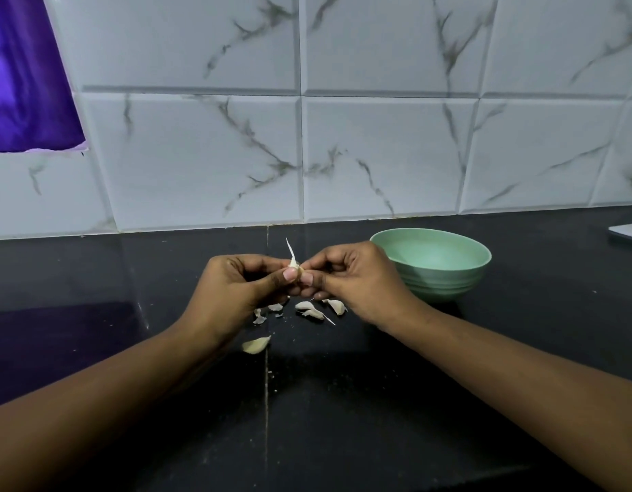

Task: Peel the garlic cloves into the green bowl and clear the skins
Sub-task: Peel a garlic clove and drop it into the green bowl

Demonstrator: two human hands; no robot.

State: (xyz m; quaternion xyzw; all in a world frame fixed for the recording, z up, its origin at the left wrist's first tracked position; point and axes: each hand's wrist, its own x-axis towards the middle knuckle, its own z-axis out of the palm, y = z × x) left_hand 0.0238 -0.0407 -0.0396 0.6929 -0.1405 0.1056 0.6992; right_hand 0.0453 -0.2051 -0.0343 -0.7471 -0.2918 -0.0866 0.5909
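Two hands, one garlic clove point(294, 267) pinched between them above the counter point(342, 403).
Left hand point(236, 289) steadies it, thumb and fingers curled round; right hand point(346, 278) pinches the skin to strip it. Loose cloves point(309, 308) and skins point(260, 317) lie directly beneath. Green bowl point(449, 275) sits just right, likely for an easy drop.

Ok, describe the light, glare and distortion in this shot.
Head view: dim, cool, even light, no harsh glare. The wide angle bends and tilts the seams of the tiles toward the edges. The glossy counter mirrors the purple cloth at left. The left hand and right hand pinching the clove look sharp, as does the bowl.
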